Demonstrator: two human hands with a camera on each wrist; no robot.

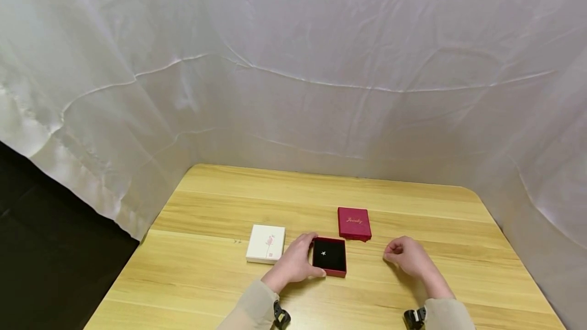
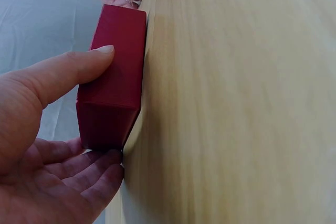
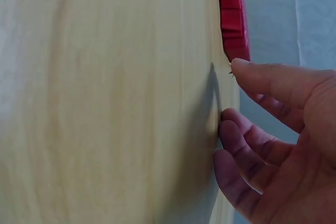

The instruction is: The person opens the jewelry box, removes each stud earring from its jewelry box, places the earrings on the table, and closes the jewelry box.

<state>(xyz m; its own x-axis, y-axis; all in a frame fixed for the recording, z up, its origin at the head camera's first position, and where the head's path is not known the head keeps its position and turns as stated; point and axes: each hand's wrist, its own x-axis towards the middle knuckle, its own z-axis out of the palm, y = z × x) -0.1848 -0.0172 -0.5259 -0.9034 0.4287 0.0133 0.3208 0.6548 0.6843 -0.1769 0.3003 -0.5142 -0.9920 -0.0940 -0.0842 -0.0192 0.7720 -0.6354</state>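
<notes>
My left hand (image 1: 295, 263) grips the red jewelry box base (image 1: 337, 272), thumb on its near side and fingers at the far-left corner. The left wrist view shows the thumb against the plain red wall (image 2: 123, 61). A small silver star-shaped earring (image 1: 323, 253) sits on the black insert (image 1: 336, 258) inside, left of its middle. To the right, just over the table, my right hand (image 1: 409, 255) pinches a tiny pointed earring (image 3: 231, 71) between thumb and index finger. Most of that earring is hidden by the fingertips.
A dark red lid (image 1: 354, 221) with gold lettering lies behind the box base. Left of my left hand is a white box (image 1: 267, 242) with a pink flower print. Two tiny grey things (image 1: 237, 241) lie farther left on the wooden table (image 1: 192, 279). White cloth (image 1: 321, 116) hangs behind.
</notes>
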